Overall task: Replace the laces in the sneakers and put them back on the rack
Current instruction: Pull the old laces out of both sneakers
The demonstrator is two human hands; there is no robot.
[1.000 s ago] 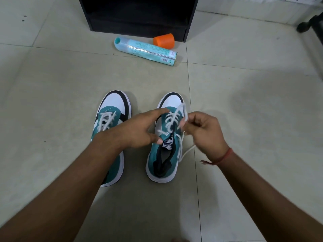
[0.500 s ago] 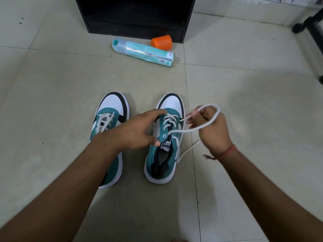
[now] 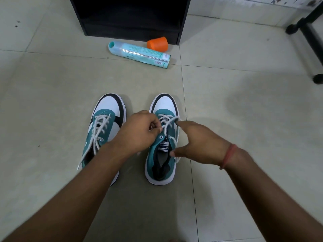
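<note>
My left hand [image 3: 139, 131] pinches the lace [image 3: 166, 122] over the right sneaker [image 3: 161, 145]; right hand [image 3: 197, 142] hangs loose beside it. Upper eyelets look unthreaded, and the rack [image 3: 129, 16] beyond waits.

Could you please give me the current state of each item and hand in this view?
left sneaker: upright on floor, laced, ends loose.
right sneaker: upright, partly laced, top eyelet empty.
white lace: pinched by left hand.
right hand: fingers spread over the sneaker.
spray can: lying down, uncapped.
orange cap: lying off the can.
</note>
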